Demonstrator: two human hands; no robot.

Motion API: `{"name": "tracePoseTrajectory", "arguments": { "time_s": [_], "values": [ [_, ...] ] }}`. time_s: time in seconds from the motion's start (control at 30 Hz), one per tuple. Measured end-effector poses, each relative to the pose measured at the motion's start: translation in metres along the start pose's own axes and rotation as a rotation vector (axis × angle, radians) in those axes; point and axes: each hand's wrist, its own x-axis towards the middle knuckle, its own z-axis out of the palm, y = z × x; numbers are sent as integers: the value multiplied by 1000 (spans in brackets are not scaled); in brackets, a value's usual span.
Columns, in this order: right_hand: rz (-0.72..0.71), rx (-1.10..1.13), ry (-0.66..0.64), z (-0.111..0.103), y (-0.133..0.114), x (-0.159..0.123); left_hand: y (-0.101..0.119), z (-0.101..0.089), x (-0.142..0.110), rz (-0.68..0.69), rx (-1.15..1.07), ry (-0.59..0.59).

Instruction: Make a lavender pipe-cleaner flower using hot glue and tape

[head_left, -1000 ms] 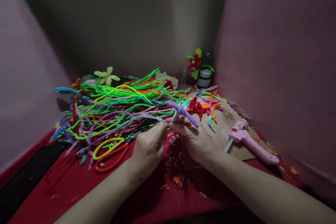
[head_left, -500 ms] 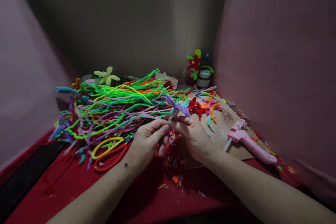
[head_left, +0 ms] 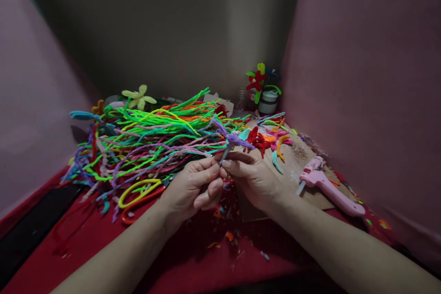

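A purple pipe-cleaner flower (head_left: 234, 139) with long petals rises from my fingertips on a short pale stem. Both hands meet at the stem's lower end. My left hand (head_left: 198, 183) pinches it between thumb and forefinger, the other fingers curled. Opposite, my right hand (head_left: 253, 177) grips the same stem with thumb and fingers. Just left of my left hand lie scissors (head_left: 141, 195) with yellow and red handles, their blades partly hidden behind that hand. Behind the flower spreads a large heap of colourful pipe cleaners (head_left: 155, 133).
A pink glue gun (head_left: 330, 188) lies on a cardboard sheet (head_left: 296, 161) at the right, near red petals (head_left: 258, 141). A yellow flower (head_left: 139, 97) stands behind the heap. At the back is a jar (head_left: 268, 102) beside more flowers. Scraps litter the red cloth (head_left: 193, 257).
The purple flower has turned and tilted slightly between my fingers, its petals now pointing differently. My left hand has rolled a little, its lower fingers showing more.
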Motion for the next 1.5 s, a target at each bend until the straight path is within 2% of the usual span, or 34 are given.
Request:
{"name": "tracePoseTrajectory", "arguments": {
  "time_s": [0.1,0.3,0.4,0.5,0.57,0.67,0.77,0.9,1.03,1.5],
  "values": [
    [-10,-2,1,-1,0,0,2,1,-2,15,71,1],
    [-15,-7,25,-2,3,0,5,12,-5,141,451,161],
    [-18,14,39,-1,3,-1,-1,14,-5,302,727,264],
    [-46,37,40,1,3,-1,-9,9,-4,541,1090,361],
    [-70,41,49,1,3,-2,-14,5,-4,676,1290,379],
    [-87,28,49,1,5,-2,-17,0,-4,760,1408,374],
    [-91,5,32,1,7,-2,-16,0,-5,704,1326,376],
    [-82,4,26,1,7,-2,-11,7,-4,502,1062,390],
    [-68,30,28,2,6,-2,-8,11,-2,364,817,382],
    [-113,7,6,-2,9,0,-4,19,-6,237,530,405]
  ]
}}
